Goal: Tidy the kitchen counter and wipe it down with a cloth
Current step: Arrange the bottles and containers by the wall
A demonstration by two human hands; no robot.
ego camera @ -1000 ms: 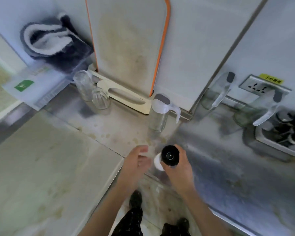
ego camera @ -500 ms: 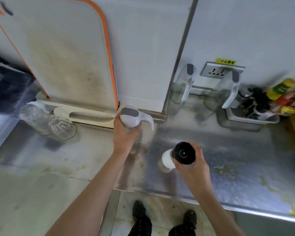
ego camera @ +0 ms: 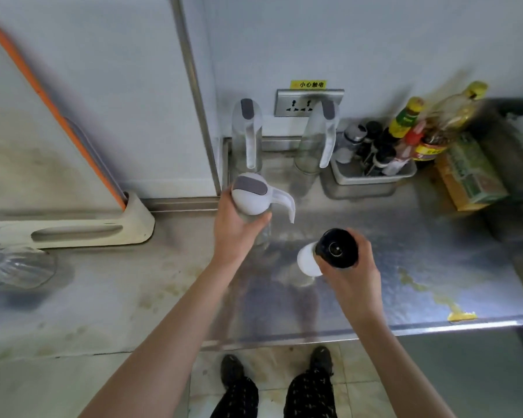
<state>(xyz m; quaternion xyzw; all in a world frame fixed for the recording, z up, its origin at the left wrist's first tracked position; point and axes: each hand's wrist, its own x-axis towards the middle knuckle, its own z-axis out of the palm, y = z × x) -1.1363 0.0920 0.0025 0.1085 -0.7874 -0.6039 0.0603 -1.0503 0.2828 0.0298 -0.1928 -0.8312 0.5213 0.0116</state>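
My left hand grips a clear glass oil bottle with a white and grey spout lid, held just above the steel counter. My right hand holds a white bottle with a black cap to the right of it, over the counter's middle. Two matching oil bottles, one on the left and one on the right, stand against the back wall. Yellowish spill stains mark the counter toward its front right edge. No cloth is in view.
A metal tray of seasoning bottles sits at the back right, with tall sauce and oil bottles and a cardboard box beside it. A cutting board leans in its stand at left. Glass cups lie far left. A wall socket sits behind the bottles.
My left hand reached out, took the spouted oil bottle and carried it to the right along the back wall. The view swung right, and the right hand kept the black-capped bottle.
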